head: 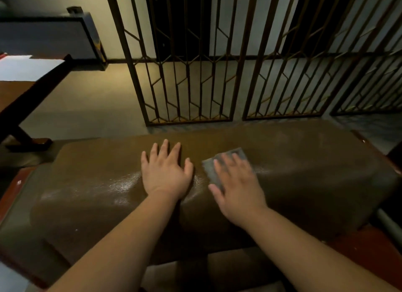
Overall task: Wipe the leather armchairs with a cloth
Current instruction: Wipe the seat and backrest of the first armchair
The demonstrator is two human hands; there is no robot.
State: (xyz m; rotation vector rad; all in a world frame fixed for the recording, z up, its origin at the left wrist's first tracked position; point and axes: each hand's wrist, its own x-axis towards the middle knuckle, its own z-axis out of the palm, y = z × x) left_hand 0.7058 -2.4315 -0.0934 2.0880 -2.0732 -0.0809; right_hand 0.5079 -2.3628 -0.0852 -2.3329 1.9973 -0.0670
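The grey cloth (219, 165) lies flat on the top of the brown leather armchair (304, 183) back, slightly right of the middle, its far corner showing past the fingertips; the right hand (236, 188) presses down on it, palm down, its fingers (238, 161) straight and spread a little, the thumb lying off the cloth's near edge on the leather; just beside it, apart from the cloth, the left hand (166, 172) rests flat on the bare leather, fingers (163, 148) straight and fanned wide, holding nothing; both bare forearms reach in from the lower edge; the leather shows a pale sheen left of the left hand and a fainter streak right of the cloth; reddish wood trim (10, 191) shows at the chair's left and right ends; beyond the chair back stands a dark metal screen (187, 78) of thin bars in a geometric pattern, upright on a beige floor (91, 100); to the far left a dark wooden tabletop (15, 89) carries something white (28, 66), and behind it a dark cabinet (50, 39) stands against the wall.
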